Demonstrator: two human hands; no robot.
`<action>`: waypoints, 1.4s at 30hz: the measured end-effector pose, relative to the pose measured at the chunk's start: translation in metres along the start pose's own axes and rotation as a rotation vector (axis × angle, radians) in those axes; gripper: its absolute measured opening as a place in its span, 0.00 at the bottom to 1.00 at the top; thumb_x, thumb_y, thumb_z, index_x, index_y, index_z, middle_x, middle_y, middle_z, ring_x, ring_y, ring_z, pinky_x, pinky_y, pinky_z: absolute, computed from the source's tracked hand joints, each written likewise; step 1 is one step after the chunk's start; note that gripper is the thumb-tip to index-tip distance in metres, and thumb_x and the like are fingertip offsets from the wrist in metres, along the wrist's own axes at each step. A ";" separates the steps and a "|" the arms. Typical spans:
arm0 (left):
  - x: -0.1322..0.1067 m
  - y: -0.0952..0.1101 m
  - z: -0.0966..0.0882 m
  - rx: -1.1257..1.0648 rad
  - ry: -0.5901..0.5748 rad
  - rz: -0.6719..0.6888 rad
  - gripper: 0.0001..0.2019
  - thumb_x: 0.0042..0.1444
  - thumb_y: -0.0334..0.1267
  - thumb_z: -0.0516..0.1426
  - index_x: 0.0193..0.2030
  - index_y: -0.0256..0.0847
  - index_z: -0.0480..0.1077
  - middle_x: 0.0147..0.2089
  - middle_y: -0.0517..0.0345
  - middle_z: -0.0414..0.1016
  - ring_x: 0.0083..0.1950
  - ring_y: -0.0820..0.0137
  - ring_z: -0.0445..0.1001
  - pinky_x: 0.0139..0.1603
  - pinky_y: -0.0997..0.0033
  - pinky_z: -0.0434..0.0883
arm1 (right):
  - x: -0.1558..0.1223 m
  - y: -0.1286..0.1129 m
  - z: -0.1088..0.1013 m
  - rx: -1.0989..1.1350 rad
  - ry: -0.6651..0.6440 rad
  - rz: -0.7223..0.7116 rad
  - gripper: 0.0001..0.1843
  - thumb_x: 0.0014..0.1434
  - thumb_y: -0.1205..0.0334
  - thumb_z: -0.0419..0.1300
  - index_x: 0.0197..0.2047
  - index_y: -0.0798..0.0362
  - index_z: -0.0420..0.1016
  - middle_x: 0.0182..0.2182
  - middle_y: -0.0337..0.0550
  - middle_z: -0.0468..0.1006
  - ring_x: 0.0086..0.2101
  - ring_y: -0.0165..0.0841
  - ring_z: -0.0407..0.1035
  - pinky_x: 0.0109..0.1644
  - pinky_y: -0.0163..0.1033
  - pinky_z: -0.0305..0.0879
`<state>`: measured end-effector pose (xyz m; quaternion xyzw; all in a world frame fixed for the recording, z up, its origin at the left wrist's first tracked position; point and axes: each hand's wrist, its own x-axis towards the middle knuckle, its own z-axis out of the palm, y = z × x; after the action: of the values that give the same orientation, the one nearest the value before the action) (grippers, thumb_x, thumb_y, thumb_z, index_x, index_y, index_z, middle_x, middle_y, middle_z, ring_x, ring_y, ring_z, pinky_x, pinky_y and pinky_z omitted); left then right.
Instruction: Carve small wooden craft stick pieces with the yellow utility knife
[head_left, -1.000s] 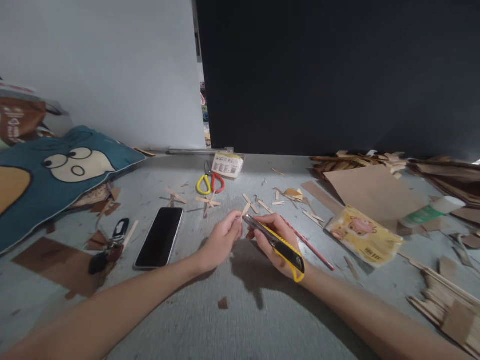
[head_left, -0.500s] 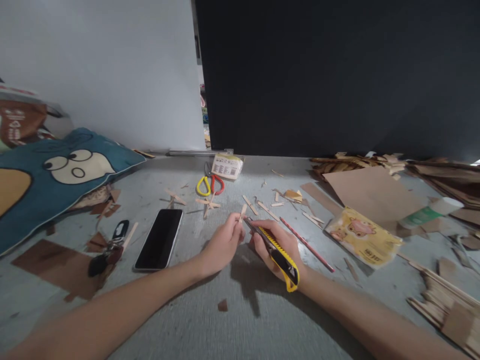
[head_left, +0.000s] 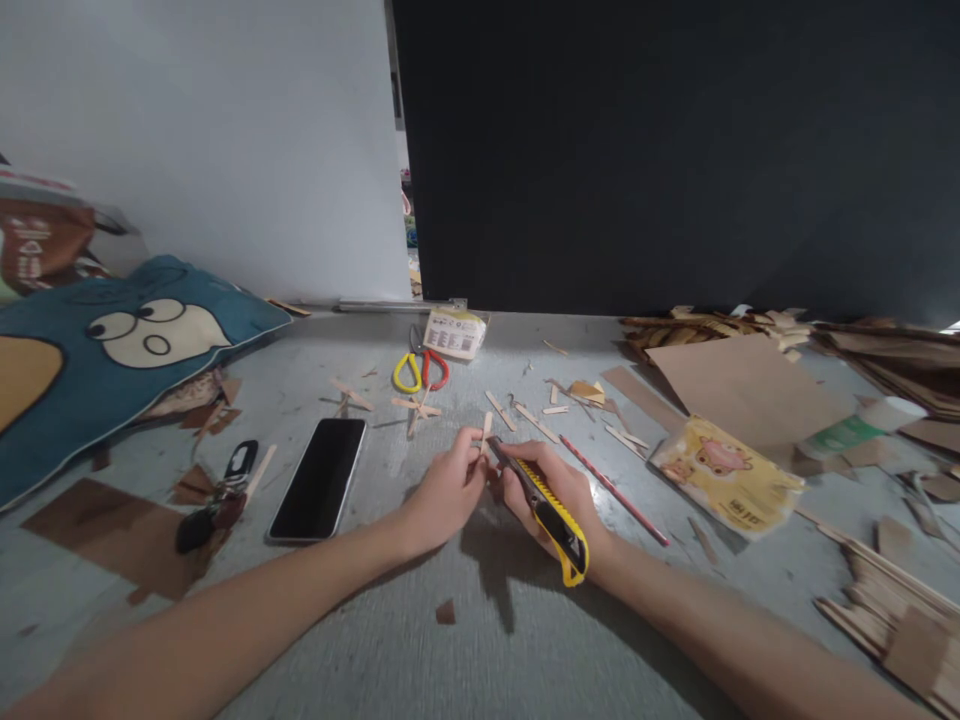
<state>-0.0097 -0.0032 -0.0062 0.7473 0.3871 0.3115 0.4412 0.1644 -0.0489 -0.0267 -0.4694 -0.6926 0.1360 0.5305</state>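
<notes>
The yellow-and-black plastic utility knife [head_left: 556, 518] has been swung round a bit, and the slim pale wooden stick [head_left: 487, 426] turned slightly. Stick's pinched by the left hand [head_left: 447, 492] above the grey worktop [head_left: 360, 625], probably for steadiness; knife's gripped up front by the right hand [head_left: 571, 482], presumably for control.

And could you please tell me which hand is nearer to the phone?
Left: the left hand is to the right of the phone, with the right hand, holding the yellow cutter, farther right.
</notes>
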 end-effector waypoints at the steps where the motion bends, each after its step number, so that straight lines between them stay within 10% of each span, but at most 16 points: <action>1: 0.000 0.000 0.000 -0.006 -0.005 0.000 0.07 0.71 0.35 0.49 0.54 0.43 0.60 0.31 0.64 0.73 0.33 0.68 0.73 0.36 0.69 0.65 | 0.000 -0.001 0.000 0.005 0.005 -0.010 0.10 0.68 0.56 0.59 0.51 0.48 0.74 0.32 0.42 0.85 0.26 0.36 0.79 0.31 0.38 0.76; 17: 0.000 -0.002 0.001 0.053 0.003 -0.044 0.09 0.69 0.31 0.49 0.54 0.44 0.60 0.34 0.60 0.77 0.36 0.66 0.76 0.38 0.68 0.67 | 0.002 -0.004 -0.002 -0.075 -0.024 -0.195 0.15 0.69 0.66 0.58 0.57 0.47 0.71 0.42 0.45 0.85 0.38 0.37 0.83 0.43 0.40 0.81; 42: -0.005 -0.002 0.000 -0.009 -0.023 -0.021 0.08 0.72 0.36 0.48 0.55 0.44 0.62 0.31 0.66 0.69 0.32 0.70 0.68 0.37 0.70 0.65 | 0.000 -0.002 -0.001 0.023 -0.050 -0.021 0.10 0.72 0.57 0.56 0.52 0.47 0.73 0.37 0.45 0.85 0.32 0.36 0.81 0.37 0.39 0.79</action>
<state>-0.0130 -0.0064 -0.0082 0.7448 0.3885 0.3000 0.4521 0.1641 -0.0500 -0.0250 -0.4525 -0.7091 0.1500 0.5196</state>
